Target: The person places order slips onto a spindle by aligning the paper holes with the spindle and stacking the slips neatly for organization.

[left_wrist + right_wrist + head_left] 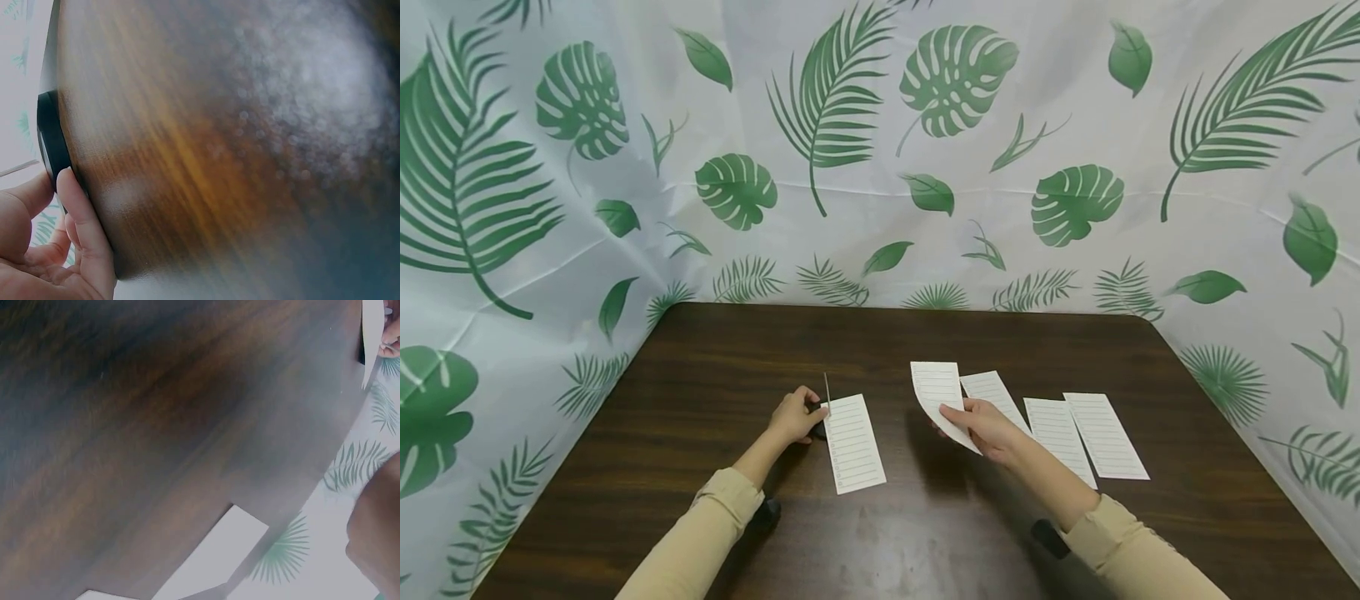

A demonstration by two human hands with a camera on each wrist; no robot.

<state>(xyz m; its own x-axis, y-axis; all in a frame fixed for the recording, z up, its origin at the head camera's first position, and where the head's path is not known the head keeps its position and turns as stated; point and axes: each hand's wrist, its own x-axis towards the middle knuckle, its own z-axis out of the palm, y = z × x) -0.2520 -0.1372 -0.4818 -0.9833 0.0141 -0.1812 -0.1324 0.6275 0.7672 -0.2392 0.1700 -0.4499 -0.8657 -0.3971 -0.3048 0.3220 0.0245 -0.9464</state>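
My left hand (793,417) grips a small black object (817,423) at the left edge of a lined white card (855,446) lying on the table. A thin pale strip (827,390) stands out from that object; its exact kind cannot be told. In the left wrist view, thumb and fingers pinch the black object (52,134) from its near end. Right of the card, my right hand (988,427) holds a lined white card (938,387) above the table, thumb on top and the card's lower part bent. The right wrist view shows the right hand (378,528) only as a blurred edge.
Several lined cards lie at the right: one partly behind the right hand (992,390), another lined card (1056,429) beside it, and a slanted lined card (1105,435) overlapping or touching that one. The dark wooden table (880,542) meets a leaf-patterned sheet (865,242) behind.
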